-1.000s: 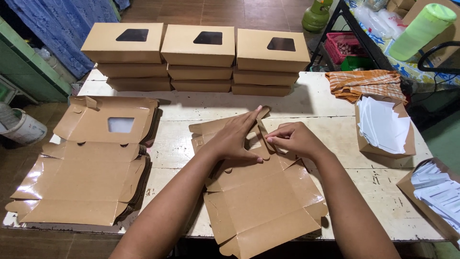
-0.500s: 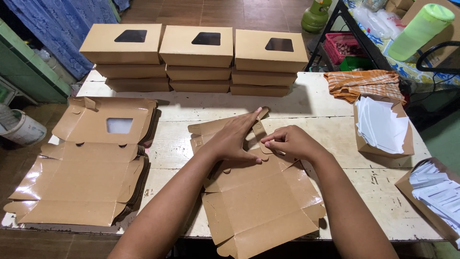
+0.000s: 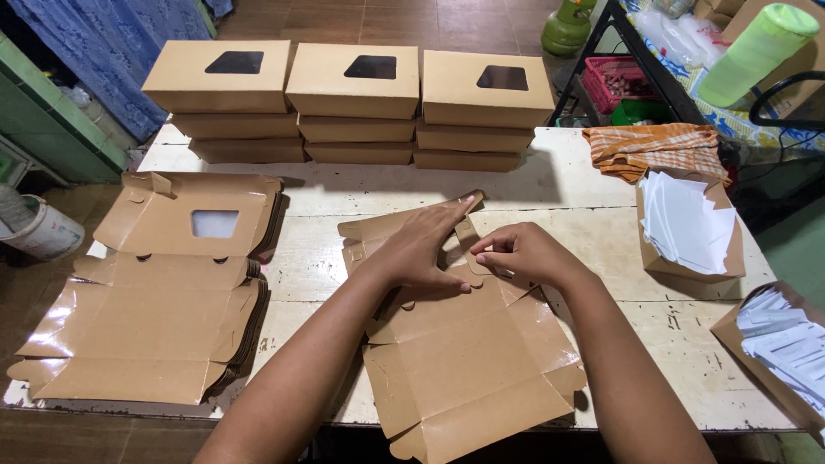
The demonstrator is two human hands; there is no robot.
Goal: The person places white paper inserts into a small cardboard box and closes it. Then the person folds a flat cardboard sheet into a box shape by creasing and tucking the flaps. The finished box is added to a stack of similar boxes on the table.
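Centrally, flat box blank [image 3: 468, 361]: spread shiny side up on the near half of the white table [image 3: 584, 185], near edge overhanging toward the camera.
Left hand [image 3: 425, 249]: palm down, fingers spread flat and open, pressing the blank's far panel, gripping nothing.
Right hand [image 3: 520, 252]: fingers curled, thumb and forefinger pinched on a small tab [image 3: 475, 258] of the blank, just beside the left hand's fingertips.
Stack of blanks [image 3: 155, 301]: unfolded, cut-out window facing up, piled at the table's left end, well apart from both hands.
Finished boxes [image 3: 365, 99]: brown, each with a dark window in the lid, ranged in three stacks along the far edge.
Orange cloth [image 3: 653, 146]: crumpled at the far right corner of the table.
White paper sheets [image 3: 687, 219]: held in an open brown box just near of the cloth.
More sheets [image 3: 791, 344]: in a second brown box at the right edge.
White bucket [image 3: 34, 228]: on the floor, left of the table.
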